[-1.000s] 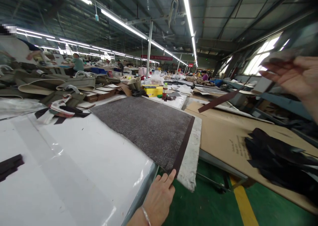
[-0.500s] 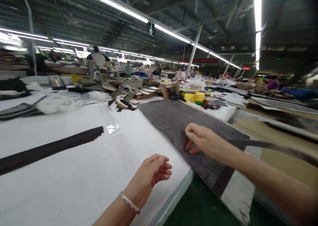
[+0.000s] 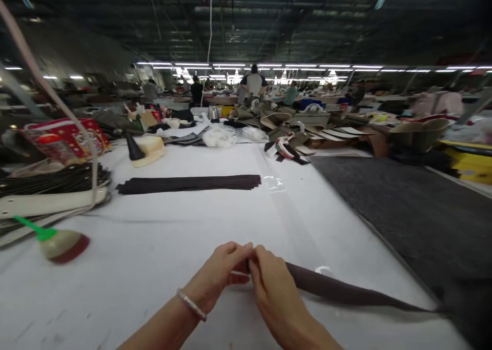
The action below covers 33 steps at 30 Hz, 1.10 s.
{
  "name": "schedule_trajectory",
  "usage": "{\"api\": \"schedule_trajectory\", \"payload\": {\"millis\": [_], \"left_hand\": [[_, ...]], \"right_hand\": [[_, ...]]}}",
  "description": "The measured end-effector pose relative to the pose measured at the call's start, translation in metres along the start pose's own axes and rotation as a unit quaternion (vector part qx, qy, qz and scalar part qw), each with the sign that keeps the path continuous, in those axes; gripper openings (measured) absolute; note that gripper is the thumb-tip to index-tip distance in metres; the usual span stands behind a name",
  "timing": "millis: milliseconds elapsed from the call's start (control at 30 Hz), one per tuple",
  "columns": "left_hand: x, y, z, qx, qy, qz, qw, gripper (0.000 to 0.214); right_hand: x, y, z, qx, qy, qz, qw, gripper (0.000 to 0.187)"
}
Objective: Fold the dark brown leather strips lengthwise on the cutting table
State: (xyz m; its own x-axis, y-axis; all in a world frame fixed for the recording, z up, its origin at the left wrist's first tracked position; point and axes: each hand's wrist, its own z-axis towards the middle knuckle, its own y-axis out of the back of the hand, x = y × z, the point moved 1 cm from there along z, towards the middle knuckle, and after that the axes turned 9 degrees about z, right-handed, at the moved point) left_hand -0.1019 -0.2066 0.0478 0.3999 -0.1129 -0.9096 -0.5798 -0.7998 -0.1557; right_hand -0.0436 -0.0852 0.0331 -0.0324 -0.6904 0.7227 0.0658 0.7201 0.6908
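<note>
A dark brown fabric-like strip (image 3: pixel 342 291) runs from my hands across the white tabletop (image 3: pixel 161 268) to the right. My right hand (image 3: pixel 274 288) is closed around its near end. My left hand (image 3: pixel 226 268) meets it there, fingertips pinched on the same end, which the fingers mostly hide. Farther back lies a stack of similar dark strips (image 3: pixel 192 183), lined up lengthwise. The right side of the table is covered by a large dark sheet (image 3: pixel 392 206), and the strip's far end reaches its edge.
At left are a squeeze bottle with a green nozzle (image 3: pixel 63 242), a pile of strap pieces (image 3: pixel 49 204) and a red bag (image 3: pixel 88 135). A pale block with a black cone (image 3: pixel 149 150) sits behind. Scraps (image 3: pixel 286 149) and brown cut pieces (image 3: pixel 307 119) line the back; people work beyond.
The view has swung left. My right hand has brought the strip off the dark sheet to the white tabletop, and my left hand, empty before, has joined it at the strip's end.
</note>
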Motion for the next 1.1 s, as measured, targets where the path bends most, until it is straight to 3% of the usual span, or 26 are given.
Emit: {"api": "schedule_trajectory", "payload": {"millis": [133, 267, 367, 467, 633, 767, 933, 1100], "left_hand": [[0.015, 0.040, -0.013, -0.033, 0.021, -0.011, 0.999, 0.034], [0.030, 0.073, -0.024, -0.033, 0.053, -0.018, 0.998, 0.035], [0.035, 0.088, -0.032, -0.038, 0.027, 0.015, 0.999, 0.036], [0.037, 0.101, -0.038, -0.084, 0.003, 0.064, 0.994, 0.031], [0.038, 0.126, -0.045, -0.133, -0.010, 0.104, 0.986, 0.030], [0.032, 0.139, -0.055, -0.144, -0.021, 0.134, 0.980, 0.027], [0.017, 0.139, -0.064, -0.145, -0.059, 0.200, 0.967, 0.041], [0.016, 0.133, -0.059, -0.183, -0.094, 0.270, 0.941, 0.016]], "right_hand": [[0.019, -0.038, -0.002, 0.025, 0.043, 0.065, 0.997, 0.016], [0.031, -0.052, 0.002, 0.015, 0.086, 0.198, 0.976, 0.020], [0.037, -0.058, 0.010, 0.043, 0.105, 0.247, 0.962, 0.024], [0.043, -0.064, 0.020, 0.080, 0.125, 0.266, 0.953, 0.025], [0.053, -0.068, 0.039, 0.049, 0.171, 0.187, 0.966, 0.029], [0.056, -0.073, 0.051, 0.101, 0.144, 0.197, 0.964, 0.031], [0.053, -0.082, 0.058, 0.141, 0.129, 0.265, 0.945, 0.033], [0.059, -0.077, 0.054, 0.123, 0.126, 0.262, 0.949, 0.034]]}}
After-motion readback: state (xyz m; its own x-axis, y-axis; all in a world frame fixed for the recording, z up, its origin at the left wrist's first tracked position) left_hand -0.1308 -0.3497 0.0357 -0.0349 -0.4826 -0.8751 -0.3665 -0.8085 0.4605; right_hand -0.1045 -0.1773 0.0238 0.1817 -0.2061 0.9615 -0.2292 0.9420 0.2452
